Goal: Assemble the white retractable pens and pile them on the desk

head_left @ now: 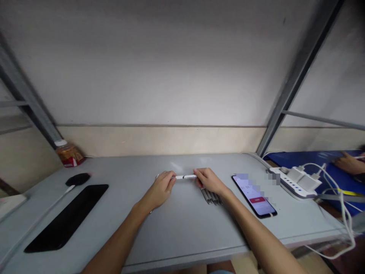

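A white pen (184, 177) with a dark band at its middle lies level between my two hands, just over the grey desk (171, 236). My left hand (163, 186) is closed around its left end, and the fingertips of my right hand (209, 179) pinch its right end. Several dark grey pens (211, 196) lie side by side below my right hand, which covers their upper ends. Small shiny tips show at the edge of my left hand; what they belong to is hidden.
On the right are a lit phone (258, 198) and a white power strip (296, 182) with chargers and cables. To the left lie a black slab (68, 217), a round black pad (78, 179) and a bottle (69, 154). Another person's hand (349, 163) is at far right.
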Tool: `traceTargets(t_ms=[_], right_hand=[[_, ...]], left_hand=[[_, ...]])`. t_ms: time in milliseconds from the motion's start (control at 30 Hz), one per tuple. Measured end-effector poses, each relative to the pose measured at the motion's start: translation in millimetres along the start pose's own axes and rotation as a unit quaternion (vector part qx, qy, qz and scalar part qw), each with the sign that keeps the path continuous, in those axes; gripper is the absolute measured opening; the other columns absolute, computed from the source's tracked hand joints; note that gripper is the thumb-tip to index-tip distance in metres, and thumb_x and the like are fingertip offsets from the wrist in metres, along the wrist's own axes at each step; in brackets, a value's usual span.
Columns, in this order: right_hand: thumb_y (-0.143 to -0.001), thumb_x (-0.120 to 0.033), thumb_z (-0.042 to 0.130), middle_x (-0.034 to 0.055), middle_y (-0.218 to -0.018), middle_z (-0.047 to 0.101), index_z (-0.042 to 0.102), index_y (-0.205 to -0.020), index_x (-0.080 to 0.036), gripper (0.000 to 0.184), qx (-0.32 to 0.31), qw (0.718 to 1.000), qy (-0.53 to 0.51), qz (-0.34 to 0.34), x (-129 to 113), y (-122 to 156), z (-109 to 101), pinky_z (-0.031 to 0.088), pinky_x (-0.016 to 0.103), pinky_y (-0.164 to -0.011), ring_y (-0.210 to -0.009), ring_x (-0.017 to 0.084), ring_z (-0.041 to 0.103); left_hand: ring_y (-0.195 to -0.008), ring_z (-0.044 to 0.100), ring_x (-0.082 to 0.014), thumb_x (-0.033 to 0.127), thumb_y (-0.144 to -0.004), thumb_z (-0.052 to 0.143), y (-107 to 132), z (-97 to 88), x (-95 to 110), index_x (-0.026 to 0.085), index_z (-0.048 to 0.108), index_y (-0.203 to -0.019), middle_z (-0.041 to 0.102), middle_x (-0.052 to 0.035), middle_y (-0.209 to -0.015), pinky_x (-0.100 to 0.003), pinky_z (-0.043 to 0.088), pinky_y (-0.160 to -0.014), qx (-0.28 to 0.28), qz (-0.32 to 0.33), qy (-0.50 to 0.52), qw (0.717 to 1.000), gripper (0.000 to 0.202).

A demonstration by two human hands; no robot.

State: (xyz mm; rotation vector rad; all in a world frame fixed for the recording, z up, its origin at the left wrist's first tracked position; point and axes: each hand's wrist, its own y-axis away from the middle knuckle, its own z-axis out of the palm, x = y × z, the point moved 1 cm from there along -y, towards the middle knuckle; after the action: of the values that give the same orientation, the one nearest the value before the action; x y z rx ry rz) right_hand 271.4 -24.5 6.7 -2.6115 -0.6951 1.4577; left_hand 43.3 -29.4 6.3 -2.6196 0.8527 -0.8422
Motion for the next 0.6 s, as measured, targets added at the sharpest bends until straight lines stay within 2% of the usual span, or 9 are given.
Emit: traceTargets(t_ms=[67, 133, 167, 233, 300, 367, 467, 533, 600], right_hand=[[-0.09, -0.046, 0.049, -0.0031, -0.06, 0.051, 0.063, -0.088, -0.017, 0.032, 0.011, 1.0, -0.012, -0.02, -1, 0, -2, 0.036, 0.022, -0.054, -0.054, 0.011, 0.047], [-0.085, -0.042, 0.059, -0.0039, -0.066, 0.052, 0.06, -0.104, -0.02, 0.03, 0.006, 0.999, -0.019, -0.039, -2, 1, -3, 0.035, 0.021, -0.054, -0.057, 0.011, 0.048], [-0.085, -0.041, 0.058, -0.004, -0.066, 0.051, 0.06, -0.103, -0.02, 0.028, -0.004, 0.999, -0.016, -0.039, -2, 1, -3, 0.035, 0.021, -0.053, -0.057, 0.01, 0.047], [-0.09, -0.041, 0.05, -0.0037, -0.061, 0.05, 0.061, -0.09, -0.019, 0.025, -0.025, 0.999, -0.003, -0.023, 0, 2, -1, 0.033, 0.021, -0.052, -0.054, 0.01, 0.044], [-0.094, -0.042, 0.042, -0.0028, -0.057, 0.05, 0.059, -0.08, -0.017, 0.033, -0.038, 0.999, 0.01, 0.005, 3, 2, 2, 0.032, 0.022, -0.051, -0.052, 0.01, 0.043], [-0.095, -0.043, 0.039, -0.0022, -0.056, 0.051, 0.059, -0.077, -0.017, 0.037, -0.028, 0.999, 0.026, 0.018, 4, 2, 5, 0.032, 0.022, -0.051, -0.051, 0.01, 0.044], [-0.092, -0.041, 0.047, -0.0015, -0.065, 0.056, 0.062, -0.097, -0.019, 0.027, 0.009, 0.999, 0.037, -0.021, 0, 3, 7, 0.036, 0.022, -0.055, -0.057, 0.012, 0.049], [-0.089, -0.038, 0.055, 0.0001, -0.076, 0.061, 0.06, -0.11, -0.022, 0.027, 0.025, 0.997, 0.045, -0.064, -4, 3, 7, 0.038, 0.023, -0.061, -0.065, 0.013, 0.053], [-0.089, -0.036, 0.055, 0.0018, -0.081, 0.064, 0.062, -0.109, -0.023, 0.025, 0.026, 0.994, 0.063, -0.087, -7, 3, 7, 0.039, 0.024, -0.064, -0.068, 0.014, 0.054]], left_hand=[[-0.077, 0.053, -0.0181, 0.034, -0.097, 0.03, 0, 1.2, -2, 0.02, 0.054, -0.087, 0.057, -0.0025, -0.081, -0.032, 0.043, -0.074, -0.008, -0.011, -0.002, 1.0, 0.029], [-0.076, 0.053, -0.0179, 0.034, -0.097, 0.03, 0, 2.6, -3, 0.021, 0.053, -0.086, 0.056, -0.0019, -0.08, -0.031, 0.042, -0.072, -0.012, -0.016, -0.002, 1.0, 0.029], [-0.077, 0.053, -0.0178, 0.034, -0.097, 0.03, 0, 3.2, -4, 0.021, 0.053, -0.086, 0.056, -0.0017, -0.079, -0.031, 0.042, -0.072, -0.012, -0.014, -0.002, 1.0, 0.029], [-0.077, 0.053, -0.0176, 0.033, -0.097, 0.031, 0, 3.8, -5, 0.021, 0.053, -0.084, 0.056, -0.0015, -0.079, -0.03, 0.042, -0.074, -0.007, -0.006, -0.005, 1.0, 0.028], [-0.078, 0.053, -0.0174, 0.031, -0.097, 0.032, 0, 3.9, -5, 0.021, 0.053, -0.083, 0.056, -0.0015, -0.08, -0.03, 0.041, -0.075, -0.005, 0.0, -0.011, 1.0, 0.027], [-0.078, 0.053, -0.0173, 0.031, -0.096, 0.033, 0, 3.4, -5, 0.02, 0.053, -0.083, 0.056, -0.0016, -0.08, -0.03, 0.041, -0.074, -0.007, 0.001, -0.019, 1.0, 0.026], [-0.072, 0.052, -0.0168, 0.031, -0.096, 0.033, -1, 2.6, -6, 0.02, 0.051, -0.079, 0.055, -0.001, -0.076, -0.029, 0.04, -0.069, -0.009, -0.008, -0.027, 1.0, 0.026], [-0.069, 0.051, -0.0163, 0.03, -0.095, 0.033, -1, 2.5, -7, 0.02, 0.05, -0.077, 0.054, -0.0003, -0.073, -0.028, 0.039, -0.066, -0.012, -0.013, -0.024, 1.0, 0.026], [-0.066, 0.05, -0.0159, 0.027, -0.095, 0.032, -2, 2.6, -8, 0.021, 0.049, -0.076, 0.054, 0.0003, -0.07, -0.028, 0.037, -0.064, -0.021, -0.013, -0.019, 1.0, 0.026]])
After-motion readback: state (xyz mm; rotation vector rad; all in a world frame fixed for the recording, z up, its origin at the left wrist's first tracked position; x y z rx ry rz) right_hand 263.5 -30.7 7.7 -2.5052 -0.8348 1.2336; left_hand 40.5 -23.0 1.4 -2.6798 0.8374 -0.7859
